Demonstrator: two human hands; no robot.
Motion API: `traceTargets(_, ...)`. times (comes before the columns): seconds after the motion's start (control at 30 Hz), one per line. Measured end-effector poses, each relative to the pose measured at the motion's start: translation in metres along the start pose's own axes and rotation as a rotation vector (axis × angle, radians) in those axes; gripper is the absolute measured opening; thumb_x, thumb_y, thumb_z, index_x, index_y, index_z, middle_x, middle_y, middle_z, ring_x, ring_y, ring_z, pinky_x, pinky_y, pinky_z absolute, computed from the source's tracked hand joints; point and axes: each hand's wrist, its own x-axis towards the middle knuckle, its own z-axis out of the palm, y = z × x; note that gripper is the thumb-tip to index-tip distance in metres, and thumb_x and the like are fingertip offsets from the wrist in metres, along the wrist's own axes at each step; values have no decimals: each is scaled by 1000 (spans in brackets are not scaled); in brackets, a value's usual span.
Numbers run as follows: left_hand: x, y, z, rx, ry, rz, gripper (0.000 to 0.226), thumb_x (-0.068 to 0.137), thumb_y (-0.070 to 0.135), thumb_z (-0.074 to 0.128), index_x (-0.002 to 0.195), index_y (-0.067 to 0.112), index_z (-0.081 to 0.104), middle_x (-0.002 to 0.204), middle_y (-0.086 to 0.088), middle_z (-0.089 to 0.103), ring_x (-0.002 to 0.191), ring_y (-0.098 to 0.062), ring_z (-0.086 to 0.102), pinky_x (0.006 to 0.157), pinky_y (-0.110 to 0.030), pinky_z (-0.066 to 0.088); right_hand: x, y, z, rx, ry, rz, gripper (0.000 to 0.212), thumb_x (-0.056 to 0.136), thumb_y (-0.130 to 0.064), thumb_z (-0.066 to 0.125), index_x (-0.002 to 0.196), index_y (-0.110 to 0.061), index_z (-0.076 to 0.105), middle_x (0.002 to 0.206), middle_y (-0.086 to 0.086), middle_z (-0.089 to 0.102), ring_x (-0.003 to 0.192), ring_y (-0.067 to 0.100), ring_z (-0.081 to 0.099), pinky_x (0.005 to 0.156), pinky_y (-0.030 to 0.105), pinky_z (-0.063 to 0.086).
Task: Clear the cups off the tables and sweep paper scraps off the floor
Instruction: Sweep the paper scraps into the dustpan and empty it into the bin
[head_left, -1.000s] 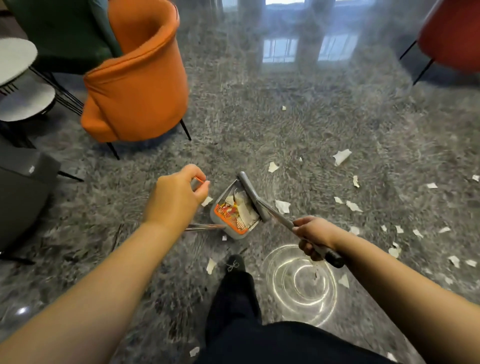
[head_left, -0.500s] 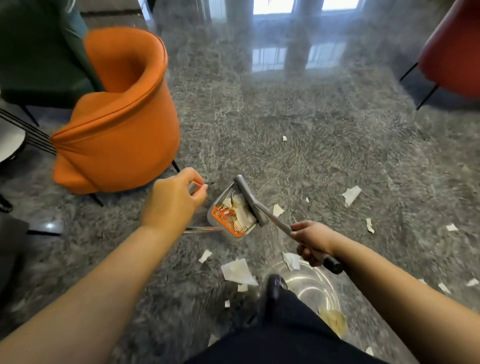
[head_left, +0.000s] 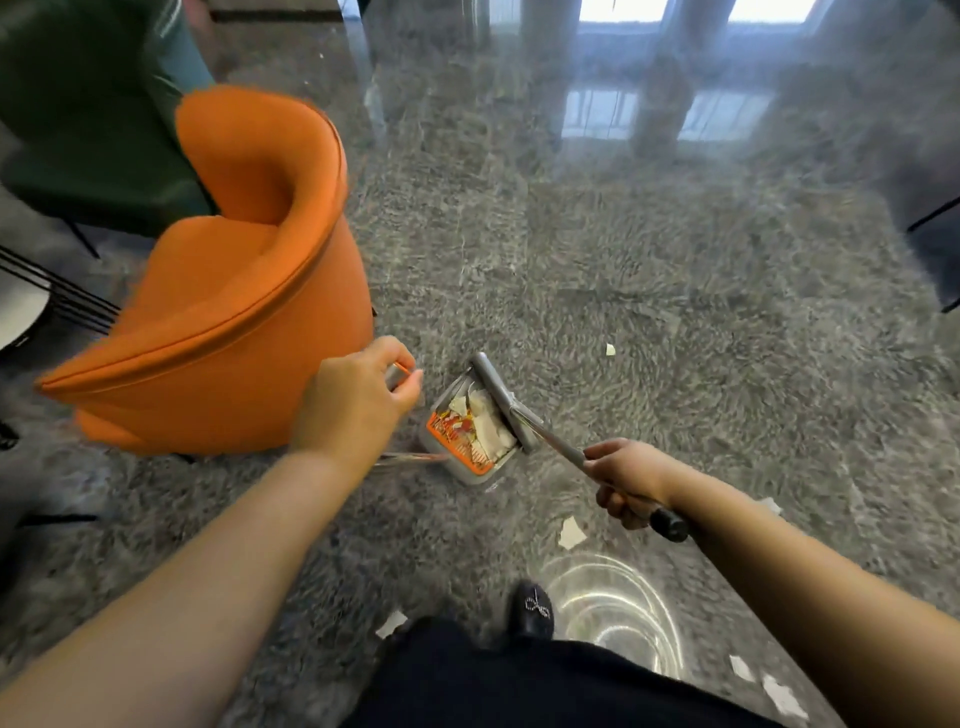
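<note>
- Right hand (head_left: 626, 475) grips the dustpan handle (head_left: 561, 447); left hand (head_left: 356, 402) grips the broom handle (head_left: 399, 375).
- Keep the dustpan (head_left: 470, 434) level — carry it to the scrap (head_left: 571, 532) nearest the shoe, then sweep gently.

Left side: orange chair (head_left: 218, 332) stands just beside the left hand (head_left: 353, 410), closing off that flank.
Far left: green chair (head_left: 88, 119) and a dark wire-legged table (head_left: 36, 301) behind the orange one; the gap between them looks narrow, though blur makes it hard to judge.
Centre: dustpan (head_left: 467, 431) sits on the floor between the hands.
Ahead: open grey floor (head_left: 649, 291) with one paper scrap (head_left: 611, 349).
Far right: dark chair legs (head_left: 935, 249) at the frame edge.
Near feet: shoe (head_left: 535, 613) and scraps (head_left: 571, 532) on the floor.
</note>
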Motion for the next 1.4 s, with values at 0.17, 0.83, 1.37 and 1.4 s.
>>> traceTargets(0.17, 86, 6, 10, 20, 42, 4, 9, 85, 28, 72, 88, 19, 69, 72, -6, 68, 64, -27, 60, 56, -35, 49, 48, -79, -33, -43, -5, -5, 17, 101, -14, 41, 87, -21, 48, 52, 5, 39, 34, 11, 36, 38, 15, 32)
traceTargets(0.83, 500, -60, 61, 57, 38, 12, 9, 85, 35, 70, 81, 30, 63, 58, 15, 50, 49, 2, 39, 44, -15, 25, 279, -420, -104, -37, -8, 24, 18, 101, -15, 42, 117, -20, 50, 49, 3, 39, 29, 9, 36, 38, 12, 32)
traceTargets(1.37, 818, -100, 90, 15, 153, -170, 10, 83, 32, 72, 84, 26, 65, 72, 0, 70, 68, -23, 66, 63, -35, 54, 478, -736, -179, -253, -104, -9, 13, 100, -13, 40, 100, -17, 52, 43, 2, 41, 30, 12, 36, 39, 14, 32)
traceTargets(1.4, 835, -105, 89, 8, 169, -182, 10, 83, 32, 72, 84, 26, 64, 70, 2, 69, 67, -22, 65, 62, -34, 54, 490, -754, -180, -261, -116, -23, 12, 100, -13, 40, 100, -16, 52, 42, 2, 41, 30, 12, 35, 39, 15, 32)
